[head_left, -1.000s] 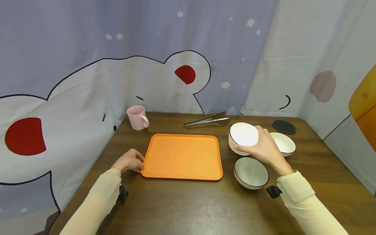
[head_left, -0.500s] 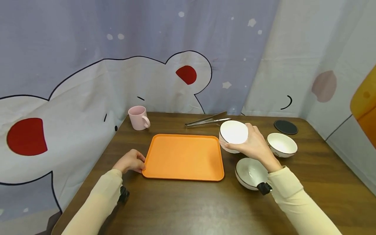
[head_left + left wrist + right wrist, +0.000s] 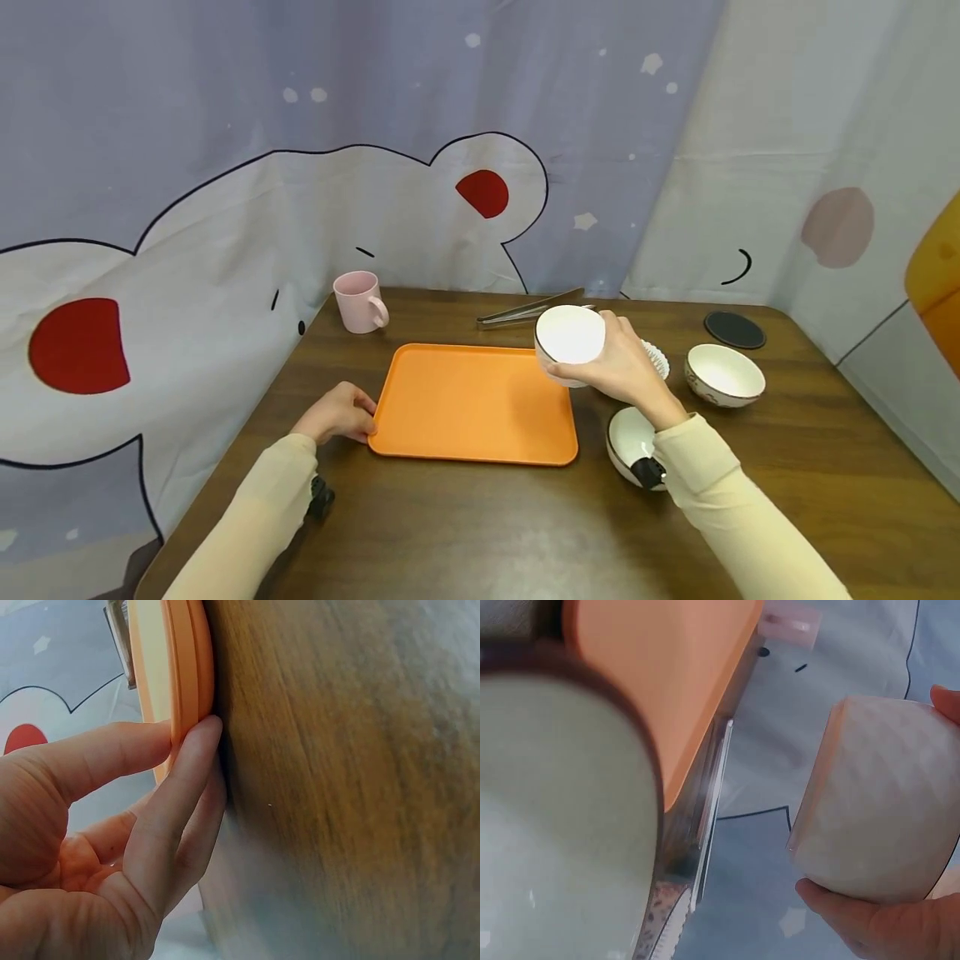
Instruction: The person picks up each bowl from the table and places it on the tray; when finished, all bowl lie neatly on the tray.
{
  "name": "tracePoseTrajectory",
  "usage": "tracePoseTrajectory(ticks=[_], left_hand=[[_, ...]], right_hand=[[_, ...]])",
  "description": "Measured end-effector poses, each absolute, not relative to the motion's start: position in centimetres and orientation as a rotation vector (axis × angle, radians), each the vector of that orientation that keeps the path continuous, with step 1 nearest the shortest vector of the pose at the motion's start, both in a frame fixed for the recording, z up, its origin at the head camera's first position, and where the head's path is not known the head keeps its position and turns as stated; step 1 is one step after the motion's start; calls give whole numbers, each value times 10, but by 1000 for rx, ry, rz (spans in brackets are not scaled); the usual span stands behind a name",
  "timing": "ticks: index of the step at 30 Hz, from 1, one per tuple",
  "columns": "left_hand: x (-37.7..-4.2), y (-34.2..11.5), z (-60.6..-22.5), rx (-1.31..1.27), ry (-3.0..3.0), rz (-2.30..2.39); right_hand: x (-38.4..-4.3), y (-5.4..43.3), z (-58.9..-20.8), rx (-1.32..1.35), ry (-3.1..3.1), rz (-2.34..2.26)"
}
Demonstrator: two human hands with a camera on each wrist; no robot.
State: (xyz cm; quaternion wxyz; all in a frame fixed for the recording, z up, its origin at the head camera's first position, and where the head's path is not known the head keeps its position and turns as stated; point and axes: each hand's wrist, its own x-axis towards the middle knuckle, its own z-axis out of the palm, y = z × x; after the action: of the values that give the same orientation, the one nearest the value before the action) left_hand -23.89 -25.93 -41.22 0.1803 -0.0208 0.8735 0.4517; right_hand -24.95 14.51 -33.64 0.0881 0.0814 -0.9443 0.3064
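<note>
The right hand (image 3: 621, 360) clasps a raised white bowl (image 3: 570, 336) (faceted outside) near the orange tray (image 3: 468, 408), whose front left corner the left hand (image 3: 343, 413) pinches.

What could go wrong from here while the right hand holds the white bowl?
The white bowl might slip: the right hand holds it aloft by its sides. The black wrist camera could knock the grey-green bowl, close beneath it. The left hand, pinching the orange tray, might tug it askew.
</note>
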Motion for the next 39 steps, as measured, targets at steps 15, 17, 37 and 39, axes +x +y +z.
tracePoseTrajectory(ticks=[15,17,37,39], left_hand=[[-240,-259,-410,-78,2468,1256],[-240,-259,-410,-80,2470,1252],[-239,-259,-411,-79,2457,1278],[-240,-260,-412,-74,2458,1282]], right_hand=[[-261,104,-341,283,-2821,1014],[-262,99,-341,287,-2833,1020],[-277,52,-354,333,-2851,1053],[-278,47,-355,333,-2864,1048]])
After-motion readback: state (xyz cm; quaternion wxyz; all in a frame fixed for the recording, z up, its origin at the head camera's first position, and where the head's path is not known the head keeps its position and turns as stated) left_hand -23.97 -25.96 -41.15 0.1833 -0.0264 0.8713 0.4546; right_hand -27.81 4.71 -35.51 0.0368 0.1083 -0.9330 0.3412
